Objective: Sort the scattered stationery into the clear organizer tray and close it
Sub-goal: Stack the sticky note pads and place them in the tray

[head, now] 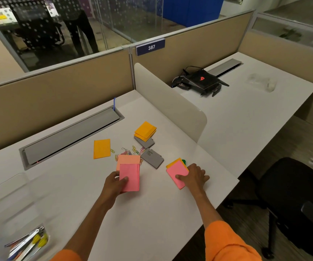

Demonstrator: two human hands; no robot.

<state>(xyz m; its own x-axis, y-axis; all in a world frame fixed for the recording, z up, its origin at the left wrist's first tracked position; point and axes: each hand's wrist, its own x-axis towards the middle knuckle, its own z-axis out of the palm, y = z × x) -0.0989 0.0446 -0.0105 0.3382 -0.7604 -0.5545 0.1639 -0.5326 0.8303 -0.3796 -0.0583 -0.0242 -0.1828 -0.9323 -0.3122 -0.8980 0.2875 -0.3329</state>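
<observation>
My left hand [115, 183] grips a pink sticky-note pad [130, 176], thumb on top, just in front of a salmon pad [128, 159]. My right hand [194, 178] holds a second pink pad [177, 171] that lies on an orange pad, with something green peeking out behind. Further back lie an orange pad [102, 148], a stack of orange pads [145, 129], two grey card packs [152, 157] and several coloured paper clips [131, 150]. The clear organizer tray [22, 240] sits at the near left, open, with pens and clips inside.
A low white divider [168, 102] bounds the desk on the right; beyond it sits a black router [201, 80]. A grey cable-tray lid [70, 134] runs along the back. A black office chair [293, 200] stands at the right of the desk edge.
</observation>
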